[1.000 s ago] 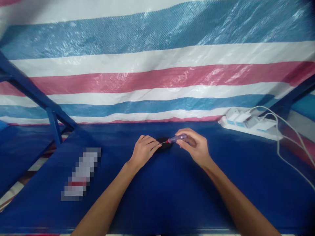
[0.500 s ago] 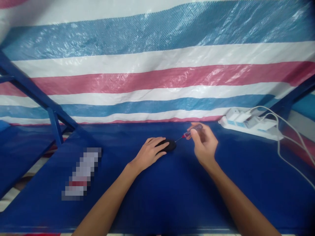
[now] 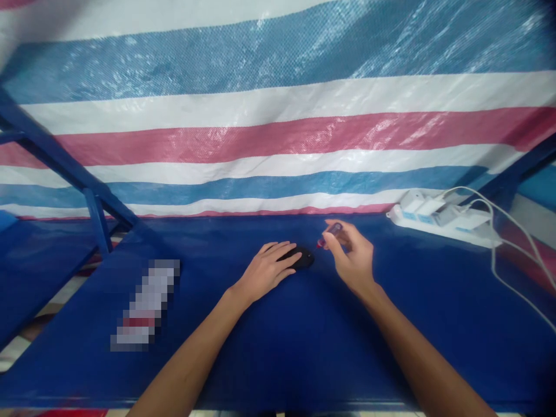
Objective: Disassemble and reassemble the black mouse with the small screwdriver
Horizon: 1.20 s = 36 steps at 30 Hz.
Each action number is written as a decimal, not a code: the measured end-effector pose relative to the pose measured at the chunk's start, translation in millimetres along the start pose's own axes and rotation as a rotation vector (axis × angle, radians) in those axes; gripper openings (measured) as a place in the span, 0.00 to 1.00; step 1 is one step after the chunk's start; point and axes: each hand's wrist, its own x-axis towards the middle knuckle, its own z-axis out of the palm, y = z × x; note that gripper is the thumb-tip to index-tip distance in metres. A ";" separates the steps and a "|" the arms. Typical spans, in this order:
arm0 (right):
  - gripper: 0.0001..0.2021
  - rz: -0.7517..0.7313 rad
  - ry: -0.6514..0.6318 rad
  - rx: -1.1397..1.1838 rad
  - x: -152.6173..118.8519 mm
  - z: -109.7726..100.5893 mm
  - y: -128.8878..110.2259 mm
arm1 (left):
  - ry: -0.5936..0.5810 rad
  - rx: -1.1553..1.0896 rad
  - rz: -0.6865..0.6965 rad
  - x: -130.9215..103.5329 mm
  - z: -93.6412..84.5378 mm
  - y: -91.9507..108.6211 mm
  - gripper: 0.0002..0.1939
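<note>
My left hand (image 3: 271,266) lies over a black computer mouse (image 3: 307,258) on the blue tabletop, its fingers gripping the mouse and covering its left part. Just to the right, my right hand (image 3: 353,255) is closed around a screwdriver (image 3: 333,229) with a see-through handle and a red collar. The screwdriver tilts down and left toward the mouse's exposed right end. Its thin tip is hard to see, so I cannot tell whether it touches the mouse.
A white power strip (image 3: 452,229) with plugged-in adapters and white cables stands at the back right. A pixelated flat item (image 3: 147,304) lies on the left of the blue table (image 3: 278,370). Blue metal bars (image 3: 98,223) rise at left; a striped sheet (image 3: 278,139) hangs behind.
My right hand has moved a little left and down with the screwdriver, which now points more steeply downward. My left hand stays on the mouse.
</note>
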 end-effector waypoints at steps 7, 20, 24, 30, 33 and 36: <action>0.19 -0.203 0.076 -0.125 -1.9 3.7 10.8 | 0.049 0.001 0.018 -0.4 4.6 1.3 0.18; 0.16 -0.290 0.091 -0.204 -1.8 3.1 4.1 | 0.068 -0.024 0.007 -1.1 6.7 1.7 0.18; 0.16 -0.314 0.075 -0.219 -2.2 2.8 3.3 | 0.067 -0.026 0.013 -0.7 6.4 2.0 0.17; 0.15 -0.311 0.137 -0.152 -3.6 4.1 2.4 | 0.056 -0.025 -0.002 -0.1 4.7 3.2 0.17; 0.15 -0.358 0.119 -0.193 -1.9 2.8 1.0 | 0.057 -0.023 0.000 -0.2 4.9 3.4 0.17; 0.16 -0.371 0.121 -0.220 -1.6 2.2 1.0 | 0.072 -0.022 0.001 -0.5 6.0 3.2 0.17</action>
